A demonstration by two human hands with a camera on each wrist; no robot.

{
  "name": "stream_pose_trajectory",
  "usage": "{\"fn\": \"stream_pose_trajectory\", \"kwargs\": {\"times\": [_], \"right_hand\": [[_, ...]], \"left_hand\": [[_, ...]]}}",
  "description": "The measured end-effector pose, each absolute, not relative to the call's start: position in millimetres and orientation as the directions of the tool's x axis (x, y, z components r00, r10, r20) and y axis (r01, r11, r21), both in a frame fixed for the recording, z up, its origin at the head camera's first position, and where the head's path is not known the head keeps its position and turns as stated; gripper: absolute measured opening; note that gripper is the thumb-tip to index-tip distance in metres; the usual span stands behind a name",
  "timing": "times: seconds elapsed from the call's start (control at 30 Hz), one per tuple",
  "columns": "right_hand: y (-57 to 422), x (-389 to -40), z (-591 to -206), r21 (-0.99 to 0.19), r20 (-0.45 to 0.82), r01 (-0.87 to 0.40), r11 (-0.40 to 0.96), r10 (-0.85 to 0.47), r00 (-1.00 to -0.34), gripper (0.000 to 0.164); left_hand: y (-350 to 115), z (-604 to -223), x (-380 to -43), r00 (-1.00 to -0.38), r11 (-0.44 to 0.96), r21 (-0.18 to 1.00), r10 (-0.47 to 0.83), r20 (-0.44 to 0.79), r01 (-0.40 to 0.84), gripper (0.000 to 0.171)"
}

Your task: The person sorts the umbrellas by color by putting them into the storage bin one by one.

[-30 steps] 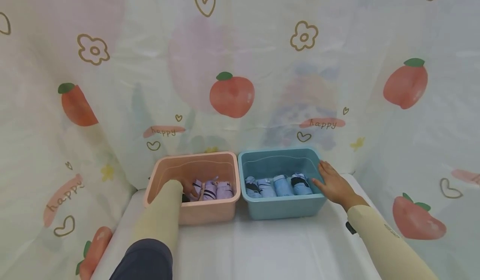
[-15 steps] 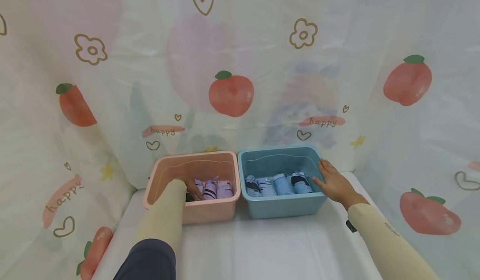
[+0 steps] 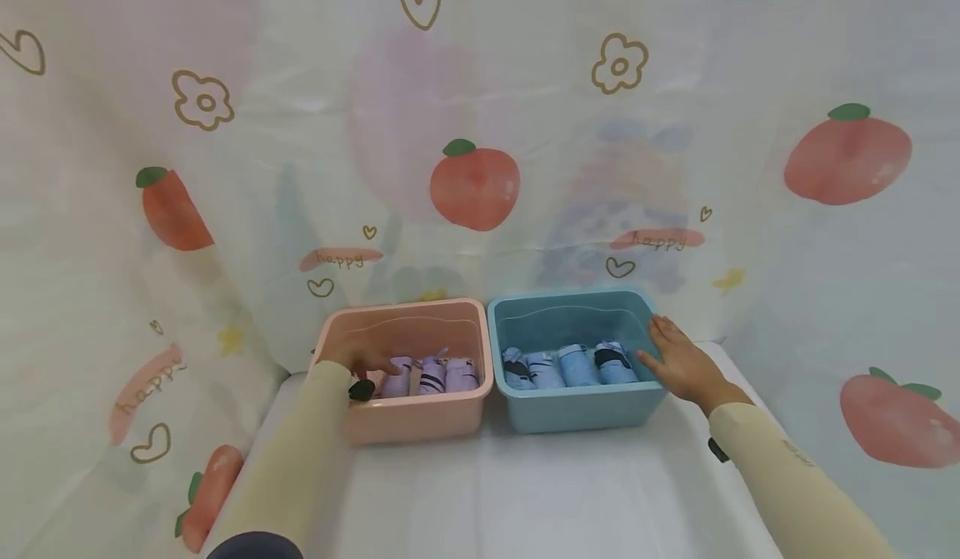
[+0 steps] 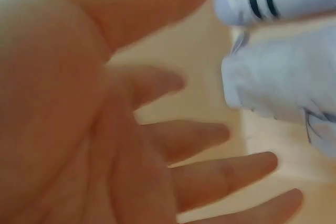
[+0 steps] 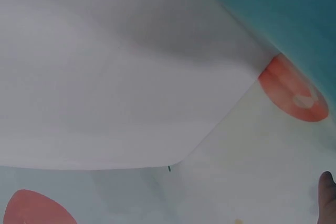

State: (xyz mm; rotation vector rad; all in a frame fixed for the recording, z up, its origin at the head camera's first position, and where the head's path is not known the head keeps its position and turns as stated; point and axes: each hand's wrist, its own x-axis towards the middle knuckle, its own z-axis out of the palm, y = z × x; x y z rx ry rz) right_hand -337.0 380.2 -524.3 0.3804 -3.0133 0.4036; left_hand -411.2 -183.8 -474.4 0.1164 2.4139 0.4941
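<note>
In the head view my left hand is inside the pink bin, over its left part. Its fingers are spread and hold nothing, as the left wrist view shows. Beside the fingertips lies a rolled lilac cloth; two more, a striped roll and a plain-looking roll, lie to its right. My right hand rests with straight fingers against the right rim of the blue bin. Several blue cloth rolls lie side by side in that bin. The right wrist view shows only a fingertip.
Both bins stand next to each other at the back of a white-covered table. A printed curtain with fruit patterns hangs behind and at both sides. A small dark wrist camera sits on the left wrist.
My left hand has drawn left and up from the leftmost lilac roll, which now shows fully, and its fingers have spread. The right hand stays on the blue bin's rim. The head view has shifted slightly.
</note>
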Motion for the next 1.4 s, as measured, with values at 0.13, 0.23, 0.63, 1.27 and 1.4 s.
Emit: {"fn": "stream_pose_trajectory", "kwargs": {"times": [0.13, 0.23, 0.63, 1.27, 1.4], "right_hand": [[382, -338, -526, -0.263, 0.116, -0.26, 0.929, -0.237, -0.965, 0.085], [383, -340, -528, -0.272, 0.118, -0.266, 0.925, -0.242, -0.963, 0.085], [384, -352, -523, -0.262, 0.047, -0.267, 0.928, -0.264, -0.963, 0.093], [388, -347, -502, -0.117, 0.1, -0.26, 0.958, -0.25, -0.963, 0.089], [378, -342, -500, -0.118, 0.153, -0.242, 0.963, -0.223, -0.963, 0.087]], "left_hand": [[-191, -470, -405, -0.825, 0.92, 0.392, 0.211, -0.524, -0.014, 0.064], [-199, -470, -398, -0.874, 0.915, 0.383, 0.284, -0.393, 0.125, 0.056], [-228, -485, -365, -0.928, 0.824, 0.49, 0.366, -0.077, 0.285, 0.075], [-227, -498, -325, -0.966, 0.921, 0.303, 0.205, 0.161, 0.246, 0.087], [-226, -506, -316, -0.977, 0.93, 0.306, 0.172, 0.127, 0.204, 0.089]]}}
